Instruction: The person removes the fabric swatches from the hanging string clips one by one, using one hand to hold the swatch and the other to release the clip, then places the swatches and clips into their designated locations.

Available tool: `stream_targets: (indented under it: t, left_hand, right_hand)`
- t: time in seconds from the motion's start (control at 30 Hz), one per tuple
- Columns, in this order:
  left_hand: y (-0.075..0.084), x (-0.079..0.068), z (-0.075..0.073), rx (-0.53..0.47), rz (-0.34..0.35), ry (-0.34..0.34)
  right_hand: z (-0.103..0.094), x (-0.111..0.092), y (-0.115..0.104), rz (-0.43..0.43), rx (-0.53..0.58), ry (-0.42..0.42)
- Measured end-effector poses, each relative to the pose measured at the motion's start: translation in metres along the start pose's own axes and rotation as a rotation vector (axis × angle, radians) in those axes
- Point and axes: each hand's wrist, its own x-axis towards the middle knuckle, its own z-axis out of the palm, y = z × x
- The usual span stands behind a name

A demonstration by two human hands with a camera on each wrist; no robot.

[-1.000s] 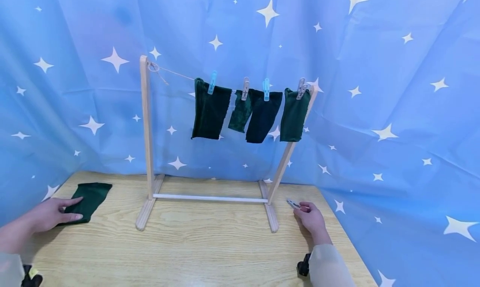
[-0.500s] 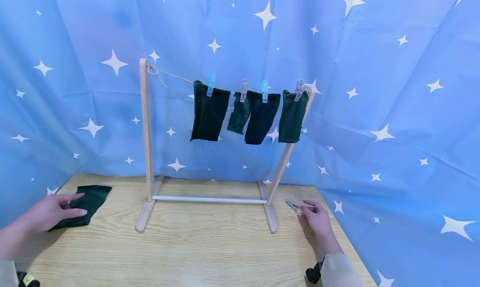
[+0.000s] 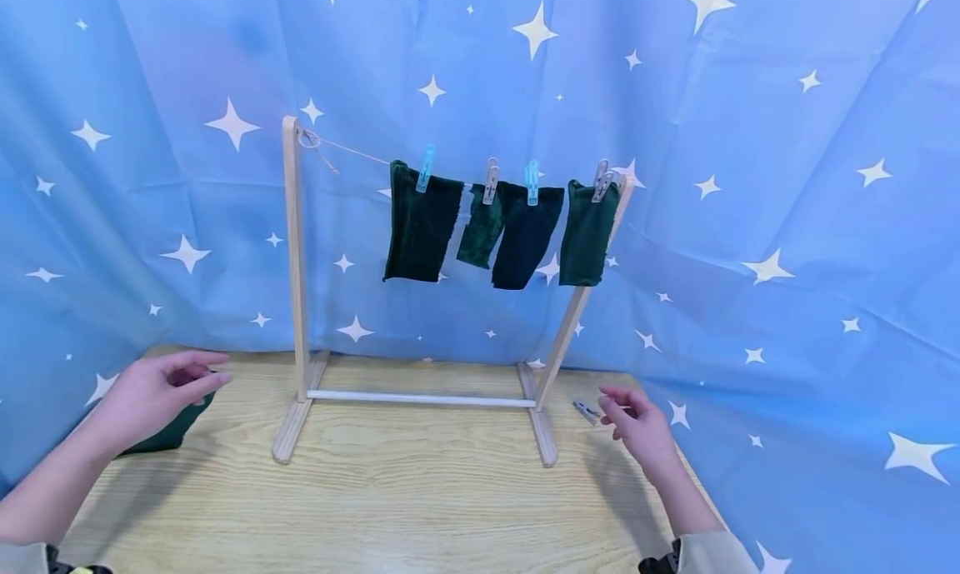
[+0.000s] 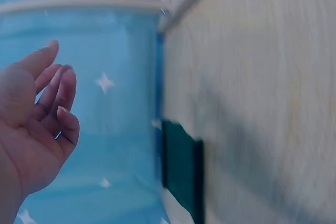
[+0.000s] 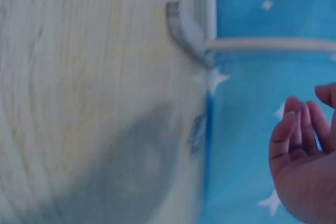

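The left hand (image 3: pixel 153 399) has lifted off the flat, dark green fabric piece (image 3: pixel 167 432), fingers loosely bent around nothing; the cloth lies on the pale wood-grain tabletop (image 3: pixel 420 491). The dark green cloths (image 3: pixel 423 224) pegged on the pale wooden rack (image 3: pixel 296 266) look unchanged. The small grey clothespin (image 3: pixel 585 411) lies released beside the right hand (image 3: pixel 641 428), its relaxed fingers now holding nothing, so both pieces appear set down.

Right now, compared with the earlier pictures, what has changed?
The left hand has risen off the flat dark green cloth and moved rightward, toward the pale wooden rack. The right hand has lifted away from the small grey clothespin, which lies on the wood-grain table. The rack and hanging dark green cloths stayed put.
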Motion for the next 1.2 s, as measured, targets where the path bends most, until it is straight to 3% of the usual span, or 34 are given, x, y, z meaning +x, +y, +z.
stream_targets:
  t: [0.3,0.63,0.93,1.2]
  left_hand:
    - [0.058,0.001,0.011,-0.084,0.113,0.051]
    - [0.115,0.014,0.017,-0.106,0.203,0.015]
    - [0.160,0.040,0.020,-0.112,0.308,0.024]
    - [0.192,0.072,0.021,-0.156,0.340,0.100]
  right_hand:
    - [0.006,-0.020,-0.055,-0.166,-0.020,-0.074]
    - [0.018,-0.026,-0.125,-0.308,-0.057,-0.167]
    - [0.037,-0.014,-0.190,-0.416,-0.093,-0.198]
    - [0.056,-0.002,-0.243,-0.500,-0.069,-0.196]
